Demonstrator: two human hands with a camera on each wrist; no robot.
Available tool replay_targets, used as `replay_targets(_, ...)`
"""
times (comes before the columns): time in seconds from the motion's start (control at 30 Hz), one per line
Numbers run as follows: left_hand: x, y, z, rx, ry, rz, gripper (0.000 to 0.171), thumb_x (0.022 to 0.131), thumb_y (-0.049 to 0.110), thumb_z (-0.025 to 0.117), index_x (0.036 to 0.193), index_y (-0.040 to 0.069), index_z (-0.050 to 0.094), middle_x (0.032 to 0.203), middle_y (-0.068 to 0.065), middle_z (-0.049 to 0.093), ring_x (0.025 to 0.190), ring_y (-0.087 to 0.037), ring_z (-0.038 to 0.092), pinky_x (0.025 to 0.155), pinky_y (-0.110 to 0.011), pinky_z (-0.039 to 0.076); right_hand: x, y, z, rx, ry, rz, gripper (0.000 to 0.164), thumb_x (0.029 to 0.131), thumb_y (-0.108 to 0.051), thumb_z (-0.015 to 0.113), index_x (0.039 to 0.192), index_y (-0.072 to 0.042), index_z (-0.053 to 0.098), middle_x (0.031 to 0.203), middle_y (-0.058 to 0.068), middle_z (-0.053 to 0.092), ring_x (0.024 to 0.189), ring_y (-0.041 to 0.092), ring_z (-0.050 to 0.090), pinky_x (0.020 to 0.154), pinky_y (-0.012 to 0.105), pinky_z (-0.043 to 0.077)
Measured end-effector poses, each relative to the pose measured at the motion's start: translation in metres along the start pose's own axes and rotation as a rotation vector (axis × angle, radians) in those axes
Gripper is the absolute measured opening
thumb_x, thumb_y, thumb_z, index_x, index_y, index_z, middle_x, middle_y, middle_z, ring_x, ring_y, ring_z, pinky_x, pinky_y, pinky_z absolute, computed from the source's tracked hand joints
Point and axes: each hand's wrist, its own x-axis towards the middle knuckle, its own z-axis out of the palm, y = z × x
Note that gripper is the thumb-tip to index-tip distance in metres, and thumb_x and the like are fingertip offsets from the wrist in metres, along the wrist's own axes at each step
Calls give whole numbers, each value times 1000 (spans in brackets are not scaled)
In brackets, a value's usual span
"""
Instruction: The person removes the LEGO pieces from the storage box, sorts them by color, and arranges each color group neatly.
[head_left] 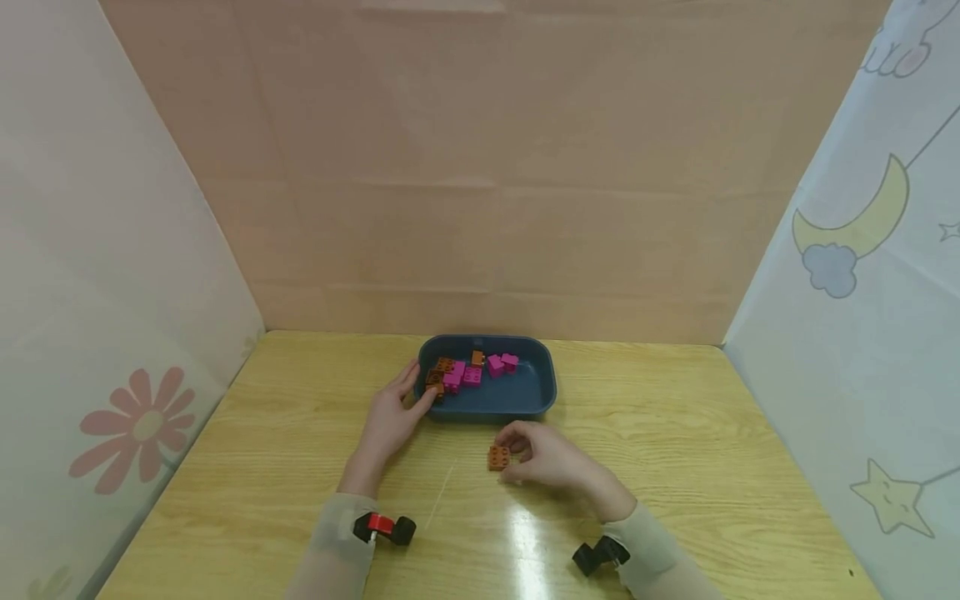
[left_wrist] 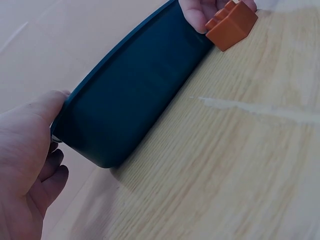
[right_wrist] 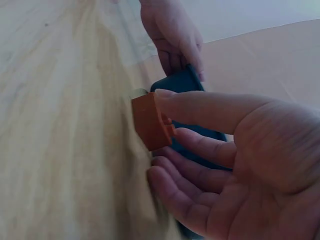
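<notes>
A dark blue tray [head_left: 536, 392] stands near the back of the table, with orange and pink toy building bricks [head_left: 472, 377] heaped mostly at its left end. My left hand [head_left: 392, 417] grips the tray's left end, thumb over the rim; the left wrist view shows its other fingers curled by the outer wall. In front of the tray, my right hand [head_left: 547, 454] holds an orange toy building brick [head_left: 498, 457] between thumb and fingers, studs facing the head camera. In the right wrist view, the thumb tip is against an edge of this brick [right_wrist: 150, 122].
The wooden table [head_left: 637, 408] carries the tray and meets a plain tan backdrop [head_left: 487, 208] behind it. Patterned white sheets [head_left: 885, 333] rise along the left and right sides. Each wrist wears a small black camera mount [head_left: 600, 554].
</notes>
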Motion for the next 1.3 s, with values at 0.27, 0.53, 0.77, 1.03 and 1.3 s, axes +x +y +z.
replay_targets(0.27, 1, -1, 1, 28, -18, 5, 73, 107, 42, 67, 160, -3, 43, 169, -17, 38, 151, -35, 41, 115, -50, 45, -12, -15, -22, -24, -95, -9, 51, 94, -22, 83, 137, 0, 66, 134, 10, 69, 124, 32, 66, 99, 47, 59)
replay_targets(0.53, 1, -3, 2, -16, -32, 23, 65, 111, 35, 62, 160, -3, 42, 170, -18, 36, 155, -33, 35, 119, -50, 40, -11, -28, -52, 79, -90, -18, 36, 100, -20, 79, 131, -2, 72, 129, 14, 72, 121, 33, 68, 99, 42, 59)
replay_targets(0.77, 1, -3, 1, -45, -27, 25, 53, 112, 16, 58, 158, -6, 44, 169, -20, 38, 155, -34, 34, 122, -51, 36, 46, -34, -47, 232, 72, -52, 35, 101, -23, 78, 133, -9, 73, 128, 17, 73, 112, 22, 71, 98, 36, 59)
replay_targets(1.03, 0, -5, 1, -62, -24, 12, 54, 111, 15, 59, 158, -6, 43, 169, -19, 37, 156, -35, 34, 122, -52, 36, 114, -32, -17, 179, 66, -90, 35, 101, -17, 77, 132, -2, 74, 123, 8, 77, 112, 19, 72, 99, 38, 59)
replay_targets(1.3, -1, -6, -1, -83, -33, -8, 54, 113, 18, 57, 160, -4, 42, 171, -17, 35, 157, -33, 31, 123, -52, 34, 139, -25, -6, 66, 84, -49, 31, 98, -12, 80, 128, -7, 77, 115, 0, 79, 105, 15, 74, 96, 37, 61)
